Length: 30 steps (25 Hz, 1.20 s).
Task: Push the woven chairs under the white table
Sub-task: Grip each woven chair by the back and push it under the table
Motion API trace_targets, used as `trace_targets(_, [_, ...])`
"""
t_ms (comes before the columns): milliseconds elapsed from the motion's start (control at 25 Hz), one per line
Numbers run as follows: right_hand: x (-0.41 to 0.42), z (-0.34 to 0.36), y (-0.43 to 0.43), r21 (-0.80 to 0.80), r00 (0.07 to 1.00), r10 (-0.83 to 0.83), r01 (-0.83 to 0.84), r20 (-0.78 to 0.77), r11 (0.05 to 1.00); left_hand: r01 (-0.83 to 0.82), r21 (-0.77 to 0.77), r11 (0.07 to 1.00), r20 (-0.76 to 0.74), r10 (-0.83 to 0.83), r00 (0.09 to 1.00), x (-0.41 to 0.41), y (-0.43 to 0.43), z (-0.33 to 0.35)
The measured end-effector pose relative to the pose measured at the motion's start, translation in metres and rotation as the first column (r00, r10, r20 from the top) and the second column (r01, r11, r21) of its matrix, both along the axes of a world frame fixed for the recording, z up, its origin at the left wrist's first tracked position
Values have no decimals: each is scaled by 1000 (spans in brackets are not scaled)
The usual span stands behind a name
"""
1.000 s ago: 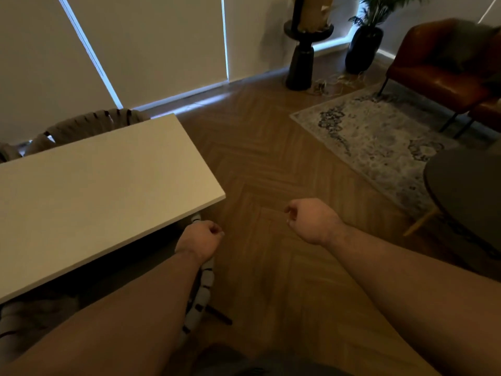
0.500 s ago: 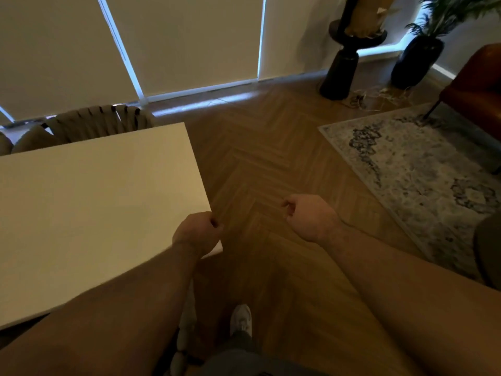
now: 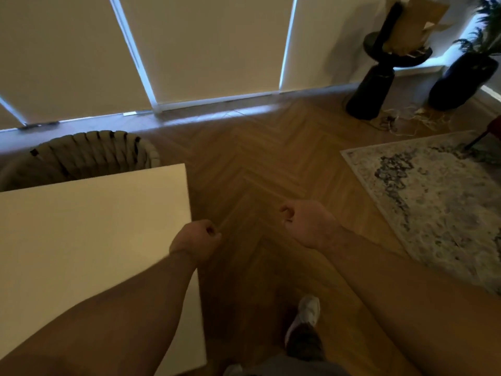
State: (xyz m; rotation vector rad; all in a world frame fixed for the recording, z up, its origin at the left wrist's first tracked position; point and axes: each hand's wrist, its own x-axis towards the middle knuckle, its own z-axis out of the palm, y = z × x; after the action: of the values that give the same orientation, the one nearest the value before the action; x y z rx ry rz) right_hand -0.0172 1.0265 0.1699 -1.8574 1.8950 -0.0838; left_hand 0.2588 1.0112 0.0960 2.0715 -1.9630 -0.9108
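Observation:
The white table (image 3: 81,240) fills the left side, its short right edge running down the middle of the view. A woven chair (image 3: 89,153) stands at the table's far side; its rounded back shows above the tabletop and its seat is hidden behind the table. My left hand (image 3: 195,240) is curled into a fist over the table's right edge and holds nothing. My right hand (image 3: 309,223) hangs over the wood floor to the right, also curled with nothing in it. No chair shows on the near side.
A patterned rug (image 3: 433,191) lies on the herringbone floor at right. A black pedestal stand (image 3: 379,85) and a dark plant pot (image 3: 461,80) stand by the far wall with loose cables. My shoe (image 3: 306,313) is on the floor below.
The view swung left and I stepped along the table's end. The near woven chair beneath my left hand has dropped out of sight. Both hands stay curled.

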Motion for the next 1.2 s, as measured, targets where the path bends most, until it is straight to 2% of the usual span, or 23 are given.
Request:
trace_targets(320, [-41,-4,-208,-117,973,232,-231,1,966,-325,8,946,1,325,946,-31,-122,7])
trace_targets(600, [26,-14,-357,-102,892,447,-440,66,892,-596,2,803,4,596,803,8,-223,15])
trace_targets(760, [96,-27,-445,-99,847,528,-522,55,847,-647,-8,763,24,647,762,66,-292,9])
trace_targets(960, [167,-12,-546,-97,811,574,-566,113,819,-681,25,732,51,680,732,137,-378,24])
trace_targets(1200, [222,-23,-674,-77,738,668,-663,100,744,-759,99,644,65,757,650,178,-474,11])
